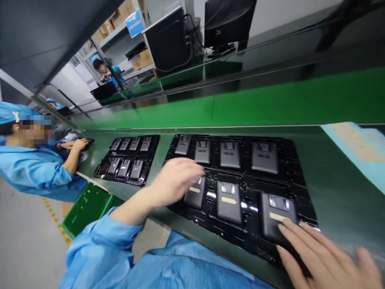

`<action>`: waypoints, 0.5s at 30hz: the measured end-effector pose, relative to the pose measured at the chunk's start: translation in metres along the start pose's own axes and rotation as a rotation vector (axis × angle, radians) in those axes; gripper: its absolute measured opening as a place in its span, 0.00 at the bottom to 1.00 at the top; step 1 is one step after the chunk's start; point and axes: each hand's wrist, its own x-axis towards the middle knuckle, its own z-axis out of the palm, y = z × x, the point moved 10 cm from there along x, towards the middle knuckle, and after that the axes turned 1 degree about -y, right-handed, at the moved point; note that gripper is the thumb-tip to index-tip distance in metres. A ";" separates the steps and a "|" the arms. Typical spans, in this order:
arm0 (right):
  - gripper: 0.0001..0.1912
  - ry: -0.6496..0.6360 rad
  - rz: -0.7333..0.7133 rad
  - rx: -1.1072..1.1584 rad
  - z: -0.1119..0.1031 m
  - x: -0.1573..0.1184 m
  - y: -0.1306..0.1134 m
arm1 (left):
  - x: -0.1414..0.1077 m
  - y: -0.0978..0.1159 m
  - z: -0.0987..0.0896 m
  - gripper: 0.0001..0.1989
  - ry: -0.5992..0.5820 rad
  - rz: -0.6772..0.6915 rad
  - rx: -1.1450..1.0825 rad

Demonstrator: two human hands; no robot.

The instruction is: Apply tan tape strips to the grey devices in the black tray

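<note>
1. Head view: a black tray [296,172] lies on the green table [339,192] in front of the person, with four dark boxes in its far row and three in its near row, the near ones bearing tan stickers.
2. Left hand [176,180] is over the left box [194,198] of the near row, fingers bent and blurred; whether it grips anything cannot be told.
3. Right hand [327,253] has its fingers loosely spread, gripping nothing, with fingertips at the near edge of the right box [278,214] in that row; contact is unclear.
4. Farther left on the table sits a second tray [102,167], holding seven similar boxes.
5. Below the table's near edge, at left, is a green bin [87,210]; a co-worker in blue [36,170] is beyond it.
6. At far right lies a light-blue sheet [368,150].
</note>
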 end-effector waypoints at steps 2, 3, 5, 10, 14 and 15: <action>0.14 0.085 -0.248 -0.076 -0.010 0.003 -0.034 | 0.040 0.040 0.054 0.14 -0.254 0.179 -0.051; 0.16 0.109 -0.317 -0.110 -0.012 0.001 -0.044 | 0.056 0.053 0.078 0.13 -0.358 0.213 -0.054; 0.18 0.128 -0.310 -0.127 -0.013 -0.002 -0.049 | 0.076 0.075 0.118 0.12 -0.535 0.289 -0.087; 0.24 0.187 0.053 0.037 -0.012 -0.014 -0.027 | 0.084 0.101 0.164 0.11 -0.737 0.372 -0.266; 0.25 0.251 0.096 0.087 -0.015 -0.017 -0.026 | 0.082 0.090 0.169 0.08 -0.747 0.262 -0.259; 0.24 0.263 0.098 0.102 -0.015 -0.016 -0.025 | 0.083 0.087 0.170 0.08 -0.746 0.211 -0.258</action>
